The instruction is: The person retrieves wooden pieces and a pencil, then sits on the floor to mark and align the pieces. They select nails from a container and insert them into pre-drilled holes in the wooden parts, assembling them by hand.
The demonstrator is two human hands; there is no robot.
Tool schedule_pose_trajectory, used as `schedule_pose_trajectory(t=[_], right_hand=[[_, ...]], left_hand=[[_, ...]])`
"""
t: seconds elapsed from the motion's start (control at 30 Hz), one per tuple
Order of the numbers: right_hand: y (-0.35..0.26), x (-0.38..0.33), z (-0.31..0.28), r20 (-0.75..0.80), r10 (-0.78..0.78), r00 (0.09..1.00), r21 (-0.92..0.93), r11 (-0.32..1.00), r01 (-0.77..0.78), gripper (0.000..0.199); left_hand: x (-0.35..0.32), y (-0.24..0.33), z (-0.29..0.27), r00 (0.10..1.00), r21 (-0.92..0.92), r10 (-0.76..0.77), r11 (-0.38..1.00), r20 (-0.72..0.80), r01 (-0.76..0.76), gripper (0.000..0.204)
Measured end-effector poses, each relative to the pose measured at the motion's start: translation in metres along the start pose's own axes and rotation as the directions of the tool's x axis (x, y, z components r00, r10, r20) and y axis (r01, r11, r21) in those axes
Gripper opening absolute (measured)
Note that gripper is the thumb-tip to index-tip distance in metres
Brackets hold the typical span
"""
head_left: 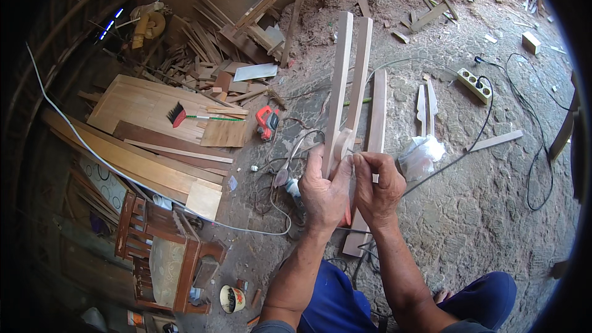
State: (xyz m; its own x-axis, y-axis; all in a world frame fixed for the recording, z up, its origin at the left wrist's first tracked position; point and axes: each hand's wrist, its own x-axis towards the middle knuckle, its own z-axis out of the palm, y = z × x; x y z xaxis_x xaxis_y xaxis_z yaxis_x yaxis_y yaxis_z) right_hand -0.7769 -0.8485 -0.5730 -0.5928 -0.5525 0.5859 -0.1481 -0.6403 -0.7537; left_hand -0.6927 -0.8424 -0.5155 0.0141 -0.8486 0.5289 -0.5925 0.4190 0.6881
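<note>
My left hand (327, 194) is wrapped round the lower end of a long pale wooden slat (340, 74). A second slat (359, 71) rises close beside it, and a small rounded wooden block (345, 140) sits at their lower ends. Thumb and fingers of my right hand (377, 188) are pinched together against this block, near a thin dark sliver; what they hold is too small to tell. Both slats point away from me, above the floor. Beneath my hands lies a longer wooden board (377, 111), partly covered by them.
To the left lie a red power tool (267, 122), a brush (177, 115) and stacked boards (132, 108). A wooden chair (185, 265) stands nearer. On the right are a power strip (474, 85), black cables (529, 148), a plastic bag (422, 155) and a loose stick (495, 140).
</note>
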Motion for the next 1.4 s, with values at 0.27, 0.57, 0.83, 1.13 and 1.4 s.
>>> schedule_pose_trajectory(t=[0.27, 0.57, 0.83, 1.13, 1.4], right_hand=[[-0.004, 0.003, -0.002, 0.112, 0.136, 0.984, 0.075, 0.987, -0.145, 0.008], [-0.007, 0.006, -0.006, 0.282, 0.412, 0.866, 0.368, 0.787, -0.495, 0.013], [-0.011, 0.009, -0.01, 0.304, 0.34, 0.89, 0.197, 0.892, -0.408, 0.014], [-0.016, 0.014, -0.015, 0.323, 0.134, 0.937, 0.131, 0.974, -0.185, 0.013], [-0.018, -0.005, 0.001, 0.157, 0.393, 0.906, 0.295, 0.857, -0.423, 0.014]], left_hand=[[0.001, -0.005, -0.005, 1.0, -0.074, 0.003, 0.997, 0.031, -0.001, 0.036], [0.001, -0.008, -0.009, 0.993, 0.099, 0.12, 0.988, 0.016, -0.121, 0.042], [0.004, -0.014, -0.016, 0.986, 0.161, 0.163, 0.972, 0.045, -0.169, 0.047], [0.005, -0.009, -0.022, 0.99, -0.02, 0.095, 0.995, 0.103, -0.094, 0.047], [0.002, -0.014, -0.015, 0.985, 0.148, 0.151, 0.976, 0.082, -0.162, 0.047]])
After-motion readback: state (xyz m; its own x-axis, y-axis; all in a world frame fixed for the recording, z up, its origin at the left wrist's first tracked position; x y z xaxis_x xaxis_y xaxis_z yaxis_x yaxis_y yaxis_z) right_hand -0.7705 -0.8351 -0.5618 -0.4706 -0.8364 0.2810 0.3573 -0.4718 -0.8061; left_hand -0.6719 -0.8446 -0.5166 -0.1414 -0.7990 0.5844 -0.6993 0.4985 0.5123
